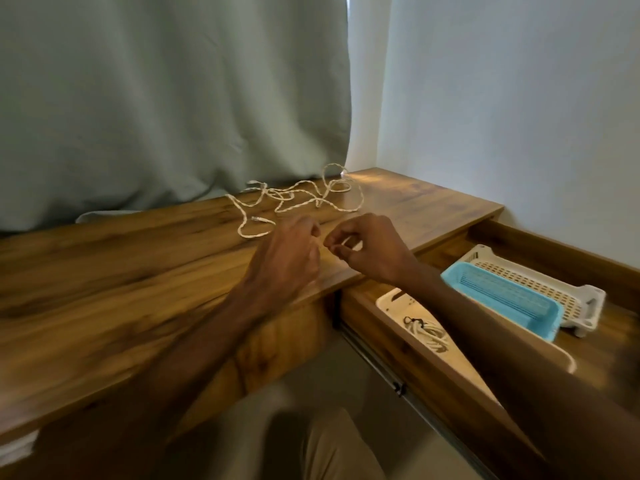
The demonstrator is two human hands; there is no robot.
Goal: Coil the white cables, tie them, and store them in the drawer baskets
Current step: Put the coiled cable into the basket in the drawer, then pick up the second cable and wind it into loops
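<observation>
The loose white cable [298, 199] sprawls left-to-right across the desktop [138, 271], just beyond your left hand [287, 254], which is nearer than your right hand [370, 251]. Both have curled fingers; I cannot tell whether they hold anything.

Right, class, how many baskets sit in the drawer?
3: cream basket nearest, partly behind an arm; blue basket in the middle; white perforated basket farthest. More may be hidden.

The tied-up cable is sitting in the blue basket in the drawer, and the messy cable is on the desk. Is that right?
Not quite. The head view shows the tied-up cable lying in the white basket beside the blue basket, not in the blue one. The messy cable is on the desk, as you said.
</observation>
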